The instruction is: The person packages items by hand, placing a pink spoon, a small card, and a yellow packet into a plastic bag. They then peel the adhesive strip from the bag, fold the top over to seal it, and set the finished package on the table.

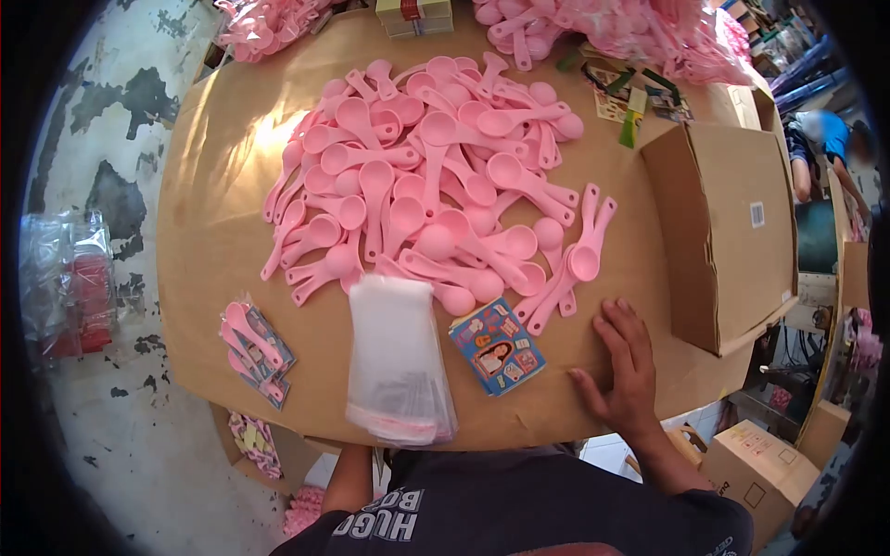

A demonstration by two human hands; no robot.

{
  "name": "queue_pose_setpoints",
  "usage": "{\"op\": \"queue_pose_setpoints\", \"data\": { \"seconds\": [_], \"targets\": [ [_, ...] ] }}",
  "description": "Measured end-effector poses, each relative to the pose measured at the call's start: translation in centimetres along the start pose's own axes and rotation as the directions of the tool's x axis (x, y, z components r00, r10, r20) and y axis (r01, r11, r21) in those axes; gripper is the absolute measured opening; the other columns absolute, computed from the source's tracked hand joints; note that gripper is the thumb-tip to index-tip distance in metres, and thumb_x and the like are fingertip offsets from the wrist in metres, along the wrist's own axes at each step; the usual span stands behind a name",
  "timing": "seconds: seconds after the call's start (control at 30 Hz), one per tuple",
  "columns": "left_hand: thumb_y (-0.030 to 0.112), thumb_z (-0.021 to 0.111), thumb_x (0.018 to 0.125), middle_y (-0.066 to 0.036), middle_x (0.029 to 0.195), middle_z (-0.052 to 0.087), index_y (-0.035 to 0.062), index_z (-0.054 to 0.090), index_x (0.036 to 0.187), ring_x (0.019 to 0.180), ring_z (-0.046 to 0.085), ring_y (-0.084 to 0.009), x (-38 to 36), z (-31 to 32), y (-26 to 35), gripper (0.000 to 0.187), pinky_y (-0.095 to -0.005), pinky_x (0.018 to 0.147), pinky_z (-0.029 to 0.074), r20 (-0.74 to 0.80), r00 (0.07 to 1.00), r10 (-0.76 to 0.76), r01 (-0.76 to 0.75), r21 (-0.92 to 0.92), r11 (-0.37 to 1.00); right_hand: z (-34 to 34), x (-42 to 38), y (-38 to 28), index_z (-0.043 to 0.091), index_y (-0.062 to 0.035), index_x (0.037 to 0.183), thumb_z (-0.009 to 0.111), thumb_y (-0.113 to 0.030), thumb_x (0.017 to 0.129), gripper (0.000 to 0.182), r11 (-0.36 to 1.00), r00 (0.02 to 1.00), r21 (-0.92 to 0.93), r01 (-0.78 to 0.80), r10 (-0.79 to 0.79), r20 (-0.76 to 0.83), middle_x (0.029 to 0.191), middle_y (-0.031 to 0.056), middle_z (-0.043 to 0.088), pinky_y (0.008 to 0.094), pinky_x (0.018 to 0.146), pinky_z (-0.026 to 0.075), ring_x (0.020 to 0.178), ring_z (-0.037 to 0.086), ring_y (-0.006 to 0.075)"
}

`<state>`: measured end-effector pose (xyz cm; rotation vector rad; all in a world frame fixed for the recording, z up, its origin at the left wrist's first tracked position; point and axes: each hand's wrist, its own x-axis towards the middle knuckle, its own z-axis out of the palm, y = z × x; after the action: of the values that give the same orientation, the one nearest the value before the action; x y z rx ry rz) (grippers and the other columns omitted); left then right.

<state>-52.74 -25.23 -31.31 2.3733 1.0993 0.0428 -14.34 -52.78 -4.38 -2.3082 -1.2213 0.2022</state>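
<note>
My right hand (623,371) rests on the brown-covered table with its fingers stretched out, holding nothing. Just left of it lies a small stack of blue printed cards (499,347). Beside the cards is a stack of clear plastic bags (394,357), reaching to the table's near edge. Only my left forearm shows, below that edge; the left hand itself is hidden under the table. Beyond the bags and cards spreads a large heap of pink measuring spoons (375,185). At the left, a packed set of pink spoons with a card (255,350) lies on the table.
An open cardboard box (742,232) stands on the table (213,250) at the right. Bagged pink spoons (640,37), a small stacked block (414,17) and some printed cards (612,107) lie along the far side. Another person (825,139) is at the far right.
</note>
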Motion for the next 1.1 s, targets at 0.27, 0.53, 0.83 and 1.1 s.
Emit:
{"op": "queue_pose_setpoints", "data": {
  "seconds": [0.27,0.53,0.83,1.1],
  "targets": [
    [0.031,0.060,0.097,-0.023,0.125,0.064,-0.0009,0.061,0.127,0.117,0.060,-0.0395,-0.2,-2.8,3.1,0.044,-0.0516,0.096,0.046,0.068,0.992,-0.103,0.101,0.034,0.994,-0.5,0.0,-0.2,0.056,-0.0015,0.140,0.078,-0.022,0.085,0.063,0.999,0.999,0.007,-0.035,0.035,-0.010,0.150,0.0183,0.050,0.0544,0.118,0.034,0.143,0.044,0.0374],
    [0.031,0.060,0.097,-0.022,0.124,0.064,-0.0009,0.061,0.126,0.116,0.060,-0.0394,-0.3,-3.8,3.0,0.044,-0.0516,0.096,0.045,0.077,0.989,-0.128,0.125,0.048,0.991,-0.3,-0.1,0.5,0.058,-0.0017,0.138,0.077,-0.020,0.084,0.060,0.998,0.998,0.040,-0.051,0.050,0.024,0.148,0.0179,0.053,0.0528,0.117,0.035,0.143,0.046,0.0366],
    [0.031,0.060,0.097,-0.022,0.123,0.065,-0.0009,0.061,0.125,0.114,0.060,-0.0393,-1.4,-1.7,-1.4,0.043,-0.0516,0.096,0.045,0.008,0.999,-0.035,0.035,0.014,0.999,0.4,-0.5,0.9,0.059,-0.0005,0.137,0.077,-0.023,0.082,0.062,1.000,1.000,-0.016,-0.027,0.027,0.002,0.147,0.0200,0.054,0.0530,0.117,0.035,0.140,0.047,0.0396],
    [0.031,0.061,0.097,-0.021,0.122,0.065,-0.0010,0.062,0.124,0.113,0.060,-0.0391,0.2,-0.2,-3.4,0.042,-0.0516,0.095,0.045,-0.074,0.991,0.112,-0.114,-0.029,0.993,0.5,-1.1,0.3,0.060,-0.0016,0.134,0.075,-0.020,0.084,0.056,0.998,0.990,0.052,0.040,-0.033,-0.137,0.147,0.0186,0.055,0.0497,0.118,0.036,0.142,0.047,0.0387]
  ]
}}
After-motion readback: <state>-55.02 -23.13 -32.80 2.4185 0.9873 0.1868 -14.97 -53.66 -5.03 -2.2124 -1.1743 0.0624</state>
